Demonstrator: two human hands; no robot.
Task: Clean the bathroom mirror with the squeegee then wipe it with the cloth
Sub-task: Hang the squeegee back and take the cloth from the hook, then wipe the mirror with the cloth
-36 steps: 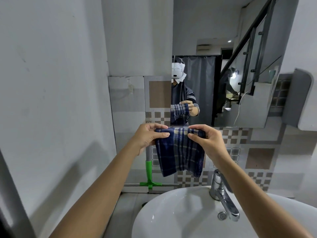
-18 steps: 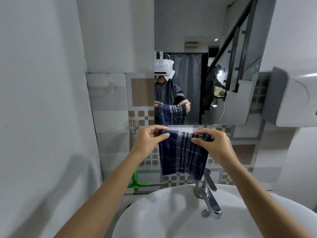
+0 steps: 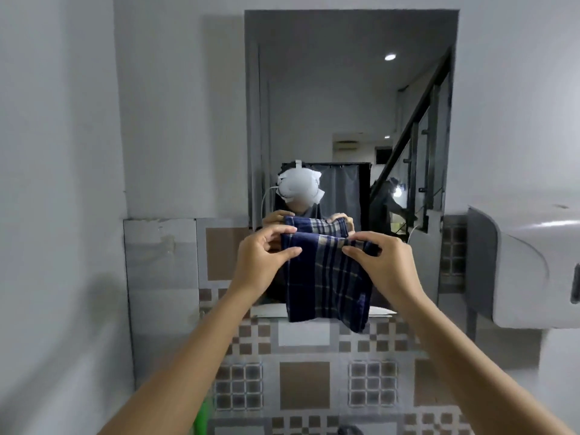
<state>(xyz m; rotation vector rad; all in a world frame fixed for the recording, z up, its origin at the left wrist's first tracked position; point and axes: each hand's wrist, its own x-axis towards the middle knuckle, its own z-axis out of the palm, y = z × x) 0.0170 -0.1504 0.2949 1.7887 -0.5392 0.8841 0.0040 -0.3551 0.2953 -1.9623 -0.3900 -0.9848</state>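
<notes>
A dark blue checked cloth (image 3: 326, 277) hangs folded in front of the lower part of the bathroom mirror (image 3: 345, 105). My left hand (image 3: 262, 262) pinches its top left corner and my right hand (image 3: 384, 265) pinches its top right corner, both at chest height. The mirror shows the reflection of both hands and the cloth. A sliver of the green squeegee handle (image 3: 201, 416) shows at the bottom, behind my left forearm; the rest of it is hidden.
A grey wall runs close on the left. A white and grey dispenser (image 3: 527, 265) juts out from the wall at the right. Patterned brown and grey tiles (image 3: 304, 384) cover the wall below the mirror. The tap's top (image 3: 350, 431) peeks in at the bottom edge.
The view has tilted up and shifted right, so the sink has dropped out of sight and the whole mirror is centred. Both hands have lifted the cloth up in front of the mirror.
</notes>
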